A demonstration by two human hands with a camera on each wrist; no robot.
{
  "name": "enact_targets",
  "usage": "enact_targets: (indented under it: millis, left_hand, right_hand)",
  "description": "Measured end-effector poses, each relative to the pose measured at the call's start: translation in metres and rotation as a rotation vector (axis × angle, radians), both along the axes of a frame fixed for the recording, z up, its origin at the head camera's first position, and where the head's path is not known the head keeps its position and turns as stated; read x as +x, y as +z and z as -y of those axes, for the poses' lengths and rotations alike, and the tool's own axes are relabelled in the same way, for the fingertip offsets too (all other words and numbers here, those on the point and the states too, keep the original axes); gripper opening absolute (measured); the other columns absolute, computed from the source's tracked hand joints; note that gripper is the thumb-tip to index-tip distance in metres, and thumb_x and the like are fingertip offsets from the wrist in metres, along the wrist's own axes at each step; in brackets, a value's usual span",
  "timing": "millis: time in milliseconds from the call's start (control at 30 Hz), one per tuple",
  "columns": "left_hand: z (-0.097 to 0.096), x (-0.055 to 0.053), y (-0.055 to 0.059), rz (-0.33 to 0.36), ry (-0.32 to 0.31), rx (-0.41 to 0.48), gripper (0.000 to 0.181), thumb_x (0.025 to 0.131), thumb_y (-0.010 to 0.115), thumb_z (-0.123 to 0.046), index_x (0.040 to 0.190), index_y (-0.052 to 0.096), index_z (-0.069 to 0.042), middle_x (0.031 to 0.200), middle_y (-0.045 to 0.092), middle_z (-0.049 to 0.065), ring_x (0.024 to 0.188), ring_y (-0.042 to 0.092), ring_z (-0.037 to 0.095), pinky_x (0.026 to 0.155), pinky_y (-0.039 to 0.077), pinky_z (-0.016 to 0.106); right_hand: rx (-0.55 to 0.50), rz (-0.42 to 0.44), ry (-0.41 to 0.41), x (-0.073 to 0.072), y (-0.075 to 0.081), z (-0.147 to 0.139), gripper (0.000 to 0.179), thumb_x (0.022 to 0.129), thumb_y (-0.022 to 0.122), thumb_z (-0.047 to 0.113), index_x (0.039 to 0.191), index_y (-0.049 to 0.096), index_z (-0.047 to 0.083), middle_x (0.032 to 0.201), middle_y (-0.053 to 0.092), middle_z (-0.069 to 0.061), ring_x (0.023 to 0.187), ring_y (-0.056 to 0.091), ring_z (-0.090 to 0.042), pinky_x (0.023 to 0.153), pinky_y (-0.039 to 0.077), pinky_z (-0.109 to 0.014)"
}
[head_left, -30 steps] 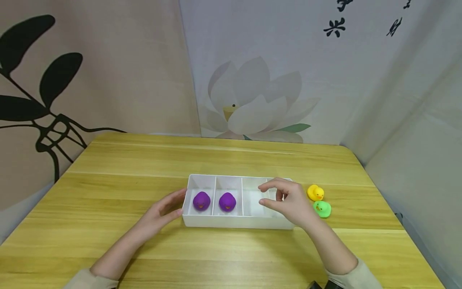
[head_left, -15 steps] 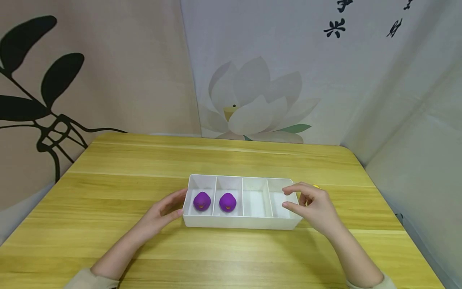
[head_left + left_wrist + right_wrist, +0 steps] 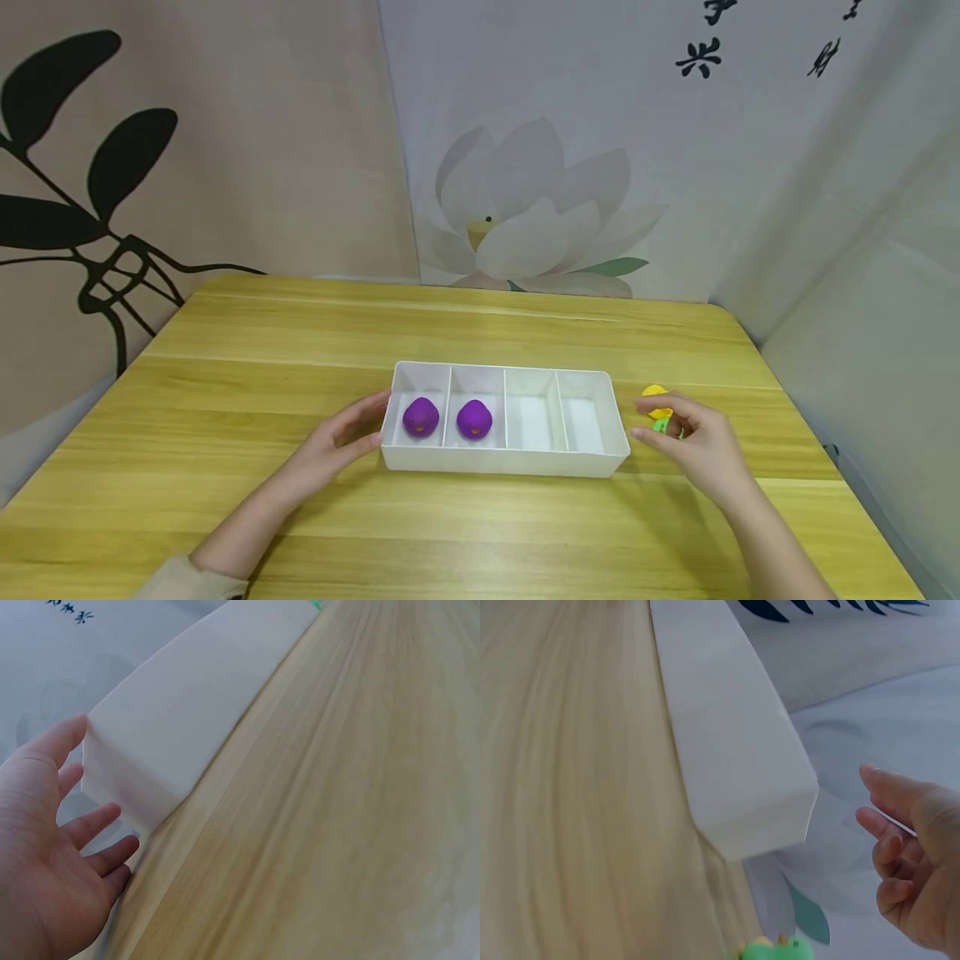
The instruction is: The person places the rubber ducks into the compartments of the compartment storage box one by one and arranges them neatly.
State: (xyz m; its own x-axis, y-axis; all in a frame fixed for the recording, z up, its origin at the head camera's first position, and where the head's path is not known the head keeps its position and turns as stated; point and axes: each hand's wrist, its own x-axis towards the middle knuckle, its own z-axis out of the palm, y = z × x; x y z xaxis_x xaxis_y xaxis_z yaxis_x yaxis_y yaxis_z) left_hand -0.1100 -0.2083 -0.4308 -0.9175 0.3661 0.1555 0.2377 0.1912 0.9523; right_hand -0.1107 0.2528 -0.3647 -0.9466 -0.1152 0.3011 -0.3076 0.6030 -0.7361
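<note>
A white four-section box (image 3: 506,462) stands on the table, with one purple rubber duck (image 3: 422,417) in its leftmost section and another purple duck (image 3: 475,419) in the section beside it. My left hand (image 3: 337,440) rests against the box's left end; in the left wrist view its thumb (image 3: 69,739) touches a corner and the fingers are loosely bent. Beyond the box's right end, my right hand (image 3: 693,442) hovers with thumb and forefinger apart, holding nothing. It partly hides a yellow duck (image 3: 654,390) and a green duck (image 3: 661,426), also visible low in the right wrist view.
The box's two right-hand sections (image 3: 534,421) hold nothing. Wood-grain table (image 3: 450,533) surrounds the box. Behind the table's far edge hangs a printed cloth (image 3: 555,167) with a lotus, leaves and characters; more cloth hangs at the right.
My right hand has moved right, from above the box's right-hand sections to over the yellow and green ducks, its thumb and forefinger staying apart. The left hand and box have stayed in place.
</note>
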Motion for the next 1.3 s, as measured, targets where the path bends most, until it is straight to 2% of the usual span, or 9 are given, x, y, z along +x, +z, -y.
enact_targets:
  millis: [133, 333, 467, 700, 867, 1300]
  left_hand:
    - [0.000, 0.000, 0.000, -0.004, -0.002, -0.002, 0.056, 0.096, 0.058, -0.007, 0.147, 0.036, -0.005, 0.145, 0.042, 0.018, 0.129, 0.040, 0.034, 0.102, 0.037, 0.031]
    - [0.001, 0.000, -0.001, 0.000, -0.003, 0.002, 0.056, 0.096, 0.058, -0.007, 0.147, 0.036, -0.007, 0.145, 0.042, 0.017, 0.129, 0.040, 0.033, 0.101, 0.037, 0.031]
    - [0.001, -0.001, -0.002, -0.001, -0.003, 0.000, 0.056, 0.096, 0.057, -0.007, 0.147, 0.036, -0.008, 0.145, 0.042, 0.017, 0.129, 0.040, 0.034, 0.101, 0.037, 0.029]
    - [0.001, -0.001, -0.002, -0.015, 0.002, -0.005, 0.055, 0.096, 0.057, -0.007, 0.147, 0.037, -0.007, 0.144, 0.042, 0.018, 0.129, 0.040, 0.035, 0.102, 0.036, 0.030]
    - [0.002, -0.002, -0.003, -0.028, 0.003, -0.014, 0.055, 0.096, 0.057, -0.007, 0.147, 0.036, -0.005, 0.144, 0.042, 0.019, 0.129, 0.040, 0.036, 0.103, 0.036, 0.033]
    - [0.002, -0.002, -0.004, -0.016, 0.001, -0.003, 0.055, 0.096, 0.058, -0.008, 0.147, 0.037, -0.007, 0.144, 0.042, 0.019, 0.129, 0.040, 0.035, 0.102, 0.036, 0.031]
  right_hand:
    - [0.018, 0.030, -0.045, 0.000, -0.007, -0.013, 0.033, 0.075, 0.082, 0.012, 0.106, 0.071, 0.012, 0.091, 0.066, 0.005, 0.057, 0.045, -0.012, 0.040, 0.034, -0.026]
    - [0.063, 0.071, -0.099, 0.000, -0.013, -0.028, 0.036, 0.078, 0.081, 0.016, 0.110, 0.069, 0.009, 0.072, 0.057, -0.001, 0.054, 0.041, -0.013, 0.039, 0.032, -0.025]
    - [0.071, 0.093, -0.117, 0.000, -0.015, -0.036, 0.036, 0.080, 0.080, 0.021, 0.111, 0.069, 0.008, 0.069, 0.054, -0.006, 0.054, 0.041, -0.013, 0.039, 0.032, -0.025]
    - [0.070, 0.110, -0.122, -0.003, -0.024, -0.048, 0.037, 0.081, 0.079, 0.024, 0.112, 0.068, 0.008, 0.091, 0.064, -0.010, 0.056, 0.043, -0.014, 0.040, 0.034, -0.025]
    - [0.068, 0.128, -0.122, -0.006, -0.032, -0.056, 0.037, 0.082, 0.078, 0.024, 0.114, 0.067, 0.008, 0.104, 0.066, -0.010, 0.056, 0.044, -0.013, 0.041, 0.036, -0.025]
    - [0.058, 0.206, -0.136, -0.013, -0.046, -0.068, 0.041, 0.083, 0.076, 0.028, 0.117, 0.066, 0.006, 0.104, 0.064, -0.003, 0.053, 0.042, -0.012, 0.042, 0.037, -0.024]
